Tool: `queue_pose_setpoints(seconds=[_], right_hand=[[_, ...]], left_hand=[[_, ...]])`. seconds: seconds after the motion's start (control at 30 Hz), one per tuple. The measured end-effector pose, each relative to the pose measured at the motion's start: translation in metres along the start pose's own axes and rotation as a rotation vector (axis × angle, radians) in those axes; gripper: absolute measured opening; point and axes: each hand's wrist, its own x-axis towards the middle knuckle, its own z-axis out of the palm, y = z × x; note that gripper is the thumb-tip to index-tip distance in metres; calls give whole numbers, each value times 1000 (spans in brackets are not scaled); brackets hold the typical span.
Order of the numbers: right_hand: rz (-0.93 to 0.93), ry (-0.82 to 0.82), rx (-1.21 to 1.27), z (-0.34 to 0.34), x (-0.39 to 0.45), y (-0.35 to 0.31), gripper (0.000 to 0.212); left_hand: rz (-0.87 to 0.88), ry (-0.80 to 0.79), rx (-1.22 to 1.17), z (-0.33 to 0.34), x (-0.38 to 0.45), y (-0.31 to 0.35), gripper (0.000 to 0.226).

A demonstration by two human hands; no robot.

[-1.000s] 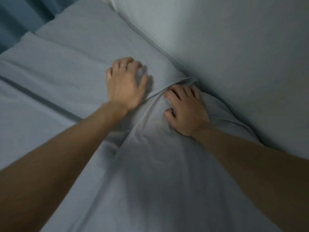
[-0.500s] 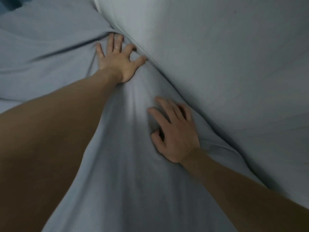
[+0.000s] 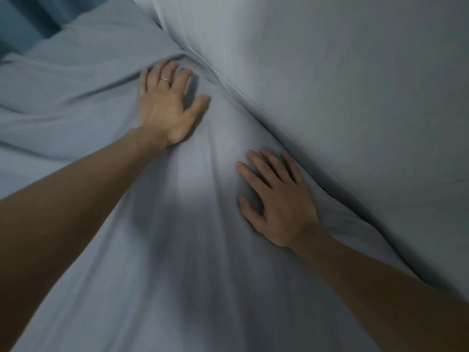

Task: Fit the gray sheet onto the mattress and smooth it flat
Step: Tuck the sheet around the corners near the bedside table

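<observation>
The gray sheet [image 3: 157, 262] covers the mattress and fills most of the view, with long folds running toward the wall. My left hand [image 3: 168, 105], wearing a ring, lies flat on the sheet near the wall, fingers spread. Nearer to me, my right hand [image 3: 276, 199] also presses flat on the sheet, its fingers apart and pointing along the seam where the sheet meets the wall. Neither hand grips any cloth. The mattress itself is hidden under the sheet.
A pale wall [image 3: 342, 85] rises along the right side, tight against the bed edge. A blue curtain [image 3: 22, 24] hangs at the top left beyond the bed. Wrinkled sheet spreads to the left.
My right hand let go of the bunched sheet and now lies flat. My left hand slid away along the wall, then came back a little.
</observation>
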Motion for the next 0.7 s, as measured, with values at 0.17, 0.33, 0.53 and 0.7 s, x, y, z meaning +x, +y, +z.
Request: queue_pose_setpoints(seconds=[0.17, 0.33, 0.53, 0.7], right_hand=[[1, 5, -6, -1, 2, -1, 61], [6, 20, 8, 1, 0, 1, 61], [-1, 57, 1, 3, 1, -1, 60], [-6, 73, 24, 4, 2, -1, 59]], left_hand=[[-113, -350, 72, 13, -8, -17, 86], [-79, -424, -24, 6, 1, -22, 83], [-231, -108, -2, -7, -41, -91, 68], [-251, -317, 16, 4, -33, -121, 61]])
